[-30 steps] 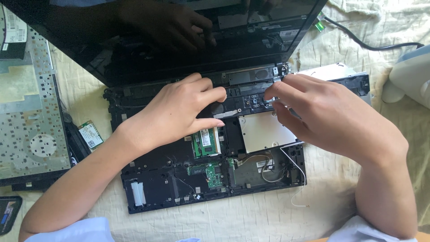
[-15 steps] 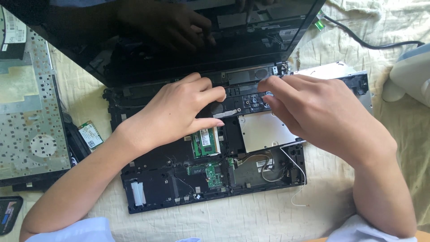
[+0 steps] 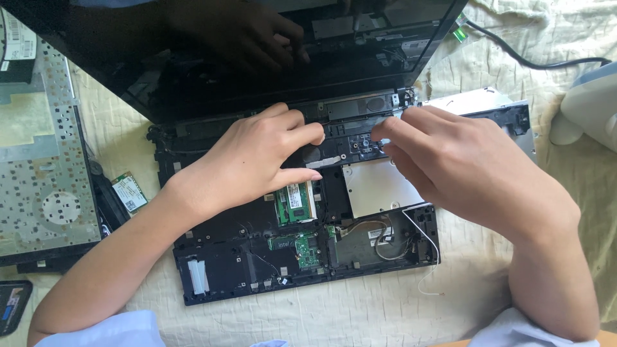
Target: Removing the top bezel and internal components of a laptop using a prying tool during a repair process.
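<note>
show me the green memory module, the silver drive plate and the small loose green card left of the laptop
green memory module (image 3: 295, 202): head view, middle of its board
silver drive plate (image 3: 376, 187): head view, bare centre of the plate
small loose green card (image 3: 129, 192): head view, middle of its face

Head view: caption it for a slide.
Left hand and right hand rest on an opened laptop base near its hinge.

A glossy black screen (image 3: 193, 64), matt black plastic laptop base (image 3: 218, 270), and rumpled cream cloth (image 3: 360, 315).
</note>
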